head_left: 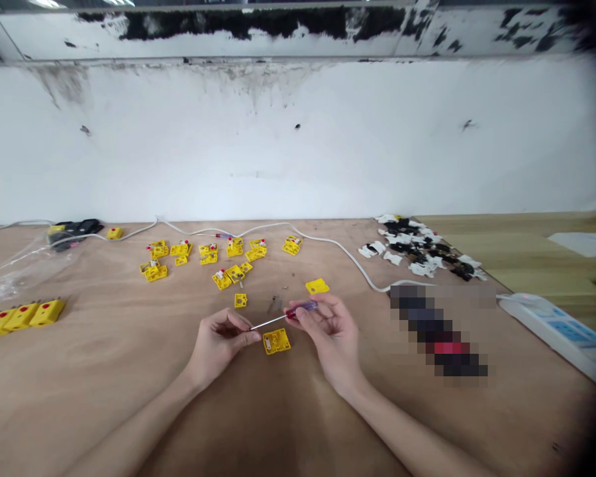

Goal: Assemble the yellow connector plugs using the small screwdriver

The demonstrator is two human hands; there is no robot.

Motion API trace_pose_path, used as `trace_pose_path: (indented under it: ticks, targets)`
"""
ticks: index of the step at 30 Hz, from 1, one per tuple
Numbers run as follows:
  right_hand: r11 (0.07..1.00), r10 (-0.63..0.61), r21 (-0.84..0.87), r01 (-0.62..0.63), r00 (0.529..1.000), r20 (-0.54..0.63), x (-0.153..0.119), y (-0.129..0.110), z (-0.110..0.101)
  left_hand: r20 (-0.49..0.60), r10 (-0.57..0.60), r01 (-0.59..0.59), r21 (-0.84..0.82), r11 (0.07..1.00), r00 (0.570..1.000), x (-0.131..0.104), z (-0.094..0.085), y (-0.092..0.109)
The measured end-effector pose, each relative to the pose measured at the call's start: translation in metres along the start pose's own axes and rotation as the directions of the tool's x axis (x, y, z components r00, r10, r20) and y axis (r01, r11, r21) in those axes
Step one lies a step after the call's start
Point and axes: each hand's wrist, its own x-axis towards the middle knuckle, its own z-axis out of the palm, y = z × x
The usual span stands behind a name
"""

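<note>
Right grip (336, 331) holds screwdriver (292, 313); power strip markings (571, 329) blurred.

No readable text, no numbers — seemingly too blurred

Over my feed I count two hands, the left hand (223, 341) and the right hand (334, 334), and two screwdrivers, a held screwdriver (300, 310) and a spare one (223, 236). Of the yellow pieces I make it four plugs in a row (20, 317) (the frame cuts off the end one, so there may be more), one lone closed plug (114, 233), about eight clusters of opened parts (208, 254), one opened housing (277, 341), one flat cover (318, 286) and one small square piece (241, 300). One heap of black-and-white bits (420, 246) defeats my counting from here, beside one long white box (559, 334).
</note>
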Motion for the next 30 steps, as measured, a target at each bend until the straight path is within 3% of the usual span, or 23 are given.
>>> trace_pose_path:
  ticks: [3,6,9,11,13,15,30]
  targets:
    - [1.000,-0.006,-0.014,0.006,1.000,-0.003,0.001,0.000,0.000,0.066,0.001,-0.007,0.081,0.997,0.998,-0.001,0.001,0.000]
    - [0.999,-0.029,-0.027,0.028,1.000,-0.010,0.003,-0.001,-0.003,0.097,0.095,-0.119,0.285,0.951,0.991,-0.001,-0.003,0.003]
    - [0.995,-0.083,-0.060,0.081,0.996,-0.027,0.006,-0.002,-0.006,0.211,0.228,-0.308,0.556,0.772,0.951,-0.002,-0.007,0.007]
    - [0.985,-0.140,-0.104,0.137,0.990,-0.022,0.007,-0.003,-0.008,0.320,0.255,-0.408,0.668,0.623,0.913,-0.003,-0.007,0.010]
    - [0.972,-0.190,-0.138,0.189,0.982,0.001,0.007,-0.003,-0.009,0.380,0.252,-0.456,0.727,0.512,0.890,-0.004,-0.004,0.011]
    - [0.965,-0.213,-0.149,0.215,0.977,0.027,0.005,-0.002,-0.009,0.399,0.230,-0.461,0.760,0.458,0.888,-0.005,0.000,0.012]
    - [0.968,-0.175,-0.175,0.182,0.983,0.055,0.000,0.007,-0.001,0.419,0.188,-0.455,0.748,0.484,0.888,-0.006,0.003,0.012]
